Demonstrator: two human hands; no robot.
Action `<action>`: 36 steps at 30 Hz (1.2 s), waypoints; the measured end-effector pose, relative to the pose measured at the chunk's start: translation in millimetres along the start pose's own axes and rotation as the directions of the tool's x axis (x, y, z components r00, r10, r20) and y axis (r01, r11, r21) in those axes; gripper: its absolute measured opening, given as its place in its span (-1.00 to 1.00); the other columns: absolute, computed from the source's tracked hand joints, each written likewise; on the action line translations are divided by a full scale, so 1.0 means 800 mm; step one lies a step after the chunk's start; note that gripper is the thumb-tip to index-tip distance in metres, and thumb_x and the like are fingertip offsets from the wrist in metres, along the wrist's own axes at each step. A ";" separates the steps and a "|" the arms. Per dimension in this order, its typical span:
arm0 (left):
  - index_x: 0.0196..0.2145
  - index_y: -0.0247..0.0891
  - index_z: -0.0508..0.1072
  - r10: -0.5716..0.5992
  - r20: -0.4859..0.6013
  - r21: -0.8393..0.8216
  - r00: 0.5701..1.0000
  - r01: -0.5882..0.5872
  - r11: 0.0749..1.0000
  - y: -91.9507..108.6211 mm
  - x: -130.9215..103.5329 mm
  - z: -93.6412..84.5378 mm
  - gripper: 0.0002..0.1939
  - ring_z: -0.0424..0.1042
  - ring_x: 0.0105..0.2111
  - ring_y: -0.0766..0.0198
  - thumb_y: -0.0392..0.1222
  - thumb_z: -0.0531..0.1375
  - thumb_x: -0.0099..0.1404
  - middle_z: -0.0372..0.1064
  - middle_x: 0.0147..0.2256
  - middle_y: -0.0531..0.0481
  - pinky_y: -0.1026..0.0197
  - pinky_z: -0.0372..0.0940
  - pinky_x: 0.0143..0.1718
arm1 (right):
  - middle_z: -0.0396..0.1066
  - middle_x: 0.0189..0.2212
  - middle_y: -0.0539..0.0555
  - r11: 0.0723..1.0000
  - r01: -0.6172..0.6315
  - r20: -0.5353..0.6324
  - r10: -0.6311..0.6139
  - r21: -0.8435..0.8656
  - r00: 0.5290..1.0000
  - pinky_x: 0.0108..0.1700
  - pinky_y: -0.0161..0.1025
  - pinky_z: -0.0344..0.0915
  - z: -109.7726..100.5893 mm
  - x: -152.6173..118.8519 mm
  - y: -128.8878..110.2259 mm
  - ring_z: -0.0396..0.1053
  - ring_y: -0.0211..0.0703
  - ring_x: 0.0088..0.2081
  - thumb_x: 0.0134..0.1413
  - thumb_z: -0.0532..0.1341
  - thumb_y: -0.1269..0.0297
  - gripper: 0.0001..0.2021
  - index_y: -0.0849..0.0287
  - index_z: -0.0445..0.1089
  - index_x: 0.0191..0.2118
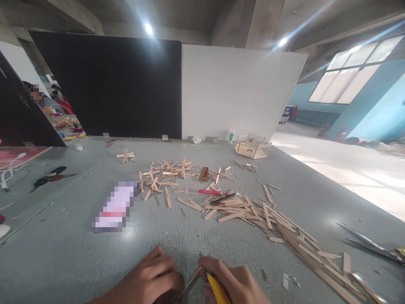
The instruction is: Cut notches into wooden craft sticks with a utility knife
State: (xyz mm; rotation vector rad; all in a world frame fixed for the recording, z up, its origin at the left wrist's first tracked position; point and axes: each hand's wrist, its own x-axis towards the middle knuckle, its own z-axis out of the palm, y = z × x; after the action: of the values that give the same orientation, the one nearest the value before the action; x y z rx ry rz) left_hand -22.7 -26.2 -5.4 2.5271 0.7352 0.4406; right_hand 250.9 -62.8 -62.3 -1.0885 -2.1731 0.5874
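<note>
Yellow knife in right hand, thin wooden strip between the two hands

Both hands are at the near edge of the view, over the table (82, 249). The right hand (236, 280) is closed around a yellow knife (217, 290), with its thumb and index finger towards the far end of a thin wooden strip (191, 282). The left hand (158, 274) is curled at the strip's near end; its fingertips are hidden, so a firm grip cannot be confirmed. The strip lies at a slant between the hands.

Beyond the hands, a long heap of flat wooden sticks (236, 212) spreads from the middle towards the near right. A black pen (223, 199) lies on its far left part, with a red-marked tube (210, 192) just beyond. Farther off are a brown block (203, 174) and a cluster of crossed sticks (182, 169); one star-shaped piece (126, 156) sits apart to the left.

At the far right, a wooden frame with low railings (252, 147) stands near a small green-and-white bottle (231, 136). A metal pair of scissors (373, 245) lies at the right. On the left is a pixelated oblong item (117, 207), details unreadable. A black panel (126, 84) and a white panel (237, 93) stand upright along the far edge. A person (38, 96) is partly visible at the far left.
</note>
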 end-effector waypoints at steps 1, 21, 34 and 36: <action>-0.13 -0.14 0.51 -0.017 0.004 0.000 1.000 0.017 1.000 0.002 0.000 -0.001 -0.85 0.43 -0.20 0.18 -0.36 0.24 0.42 0.47 -0.20 0.01 0.16 0.32 -0.01 | 0.56 -0.35 0.04 1.000 0.003 0.012 -0.003 0.001 1.000 -0.48 -0.34 0.17 -0.002 0.000 -0.001 0.34 -0.27 -0.53 0.36 0.12 0.35 -0.69 0.08 0.32 0.16; -0.06 -0.15 0.53 0.012 0.061 0.011 0.998 -0.013 1.000 0.008 -0.003 -0.004 -0.75 0.43 -0.18 0.12 -0.40 0.17 0.40 0.46 -0.16 -0.07 0.07 0.32 -0.01 | 0.57 -0.32 0.05 0.996 0.091 0.079 -0.090 -0.007 0.993 -0.45 -0.35 0.24 -0.017 0.009 -0.014 0.40 -0.25 -0.50 0.36 0.12 0.40 -0.71 0.11 0.27 0.15; 0.02 -0.08 0.53 0.056 0.100 0.001 0.993 -0.056 0.998 0.015 0.001 -0.017 -0.69 0.42 -0.17 0.12 -0.36 0.19 0.40 0.47 -0.17 -0.06 0.16 0.39 -0.08 | 0.46 -0.46 -0.07 0.984 0.138 -0.095 -0.128 0.109 0.987 -0.46 -0.39 0.21 -0.021 0.006 -0.012 0.32 -0.31 -0.56 0.49 0.12 0.17 -0.85 0.00 0.36 0.05; 0.07 -0.07 0.50 0.039 0.091 0.017 0.995 -0.040 0.999 0.015 0.000 -0.018 -0.64 0.45 -0.13 0.12 -0.37 0.20 0.38 0.48 -0.11 -0.05 0.13 0.40 0.02 | 0.50 -0.42 -0.05 0.982 0.097 -0.073 -0.086 0.162 0.994 -0.41 -0.37 0.27 -0.023 0.004 -0.012 0.39 -0.27 -0.50 0.45 0.18 0.13 -0.85 -0.01 0.37 0.02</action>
State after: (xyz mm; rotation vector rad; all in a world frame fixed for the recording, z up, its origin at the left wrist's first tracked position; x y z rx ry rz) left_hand -23.4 -30.4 12.8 2.5645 0.6592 0.3313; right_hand 257.0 -63.2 -42.4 -0.9028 -2.0657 0.6674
